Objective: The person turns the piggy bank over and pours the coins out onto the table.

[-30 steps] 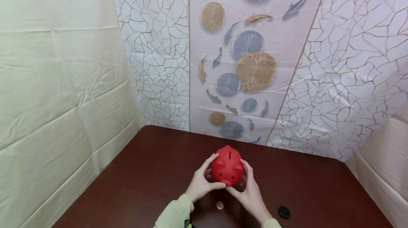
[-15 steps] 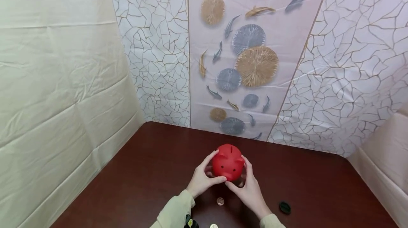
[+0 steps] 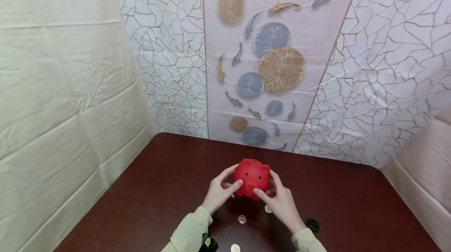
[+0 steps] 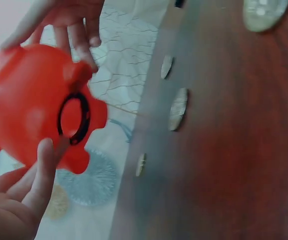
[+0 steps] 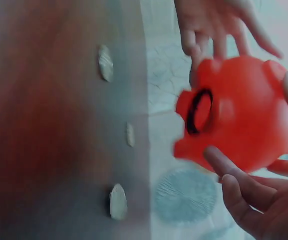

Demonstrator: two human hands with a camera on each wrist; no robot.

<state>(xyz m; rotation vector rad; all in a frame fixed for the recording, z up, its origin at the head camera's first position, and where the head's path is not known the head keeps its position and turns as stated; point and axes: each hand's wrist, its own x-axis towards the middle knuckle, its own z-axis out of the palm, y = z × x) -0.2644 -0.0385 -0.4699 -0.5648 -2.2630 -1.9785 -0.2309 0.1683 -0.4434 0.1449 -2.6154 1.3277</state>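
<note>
A red piggy bank is held up over the table between my two hands, its face toward me. My left hand grips its left side, thumb beside the snout. On the other side my right hand grips it, thumb at the snout's right. In both wrist views a round, black-rimmed hole shows in the belly between the stubby feet. Beneath the bank lie a copper-coloured coin and a silvery coin, the latter partly behind my right hand. Closer to me is another coin.
A black oval plug lies on the dark wooden table right of my right hand. A black object with a yellow mark is by my left sleeve. Patterned cloth hangs behind the table.
The piggy bank has tipped back, so its face now points more toward me and the top slot has turned away. A silvery coin has appeared beside my right hand. My thumbs have shifted apart.
</note>
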